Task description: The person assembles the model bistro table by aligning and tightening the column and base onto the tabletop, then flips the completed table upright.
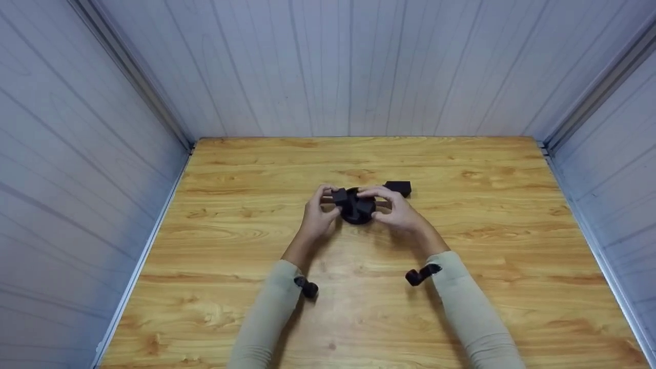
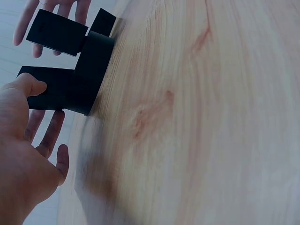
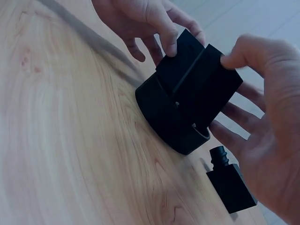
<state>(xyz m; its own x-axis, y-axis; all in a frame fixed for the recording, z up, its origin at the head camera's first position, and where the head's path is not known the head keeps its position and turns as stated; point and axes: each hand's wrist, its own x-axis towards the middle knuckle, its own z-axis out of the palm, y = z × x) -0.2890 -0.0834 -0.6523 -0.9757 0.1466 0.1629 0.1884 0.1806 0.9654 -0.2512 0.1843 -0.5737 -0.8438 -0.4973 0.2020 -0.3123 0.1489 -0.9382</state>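
Note:
A round black holder (image 1: pixel 355 219) rests on the table with two black rectangular blocks standing up out of it. My left hand (image 1: pixel 319 219) grips the left block (image 2: pixel 54 86), thumb on its near face and fingers behind. The right block (image 3: pixel 211 84) stands close beside it, slightly tilted. My right hand (image 1: pixel 402 212) pinches this one, its thumb at the upper edge and its fingers round the far side. Both blocks' lower ends are hidden inside the holder wall (image 3: pixel 164 117).
Beyond my right hand, a third black block (image 1: pixel 400 188) with a ridged round neck (image 3: pixel 219 157) lies on the wooden table (image 1: pixel 256 169). Pale panel walls (image 1: pixel 328 66) enclose the table at the back and both sides. Small black cameras (image 1: pixel 309 289) are strapped at both wrists.

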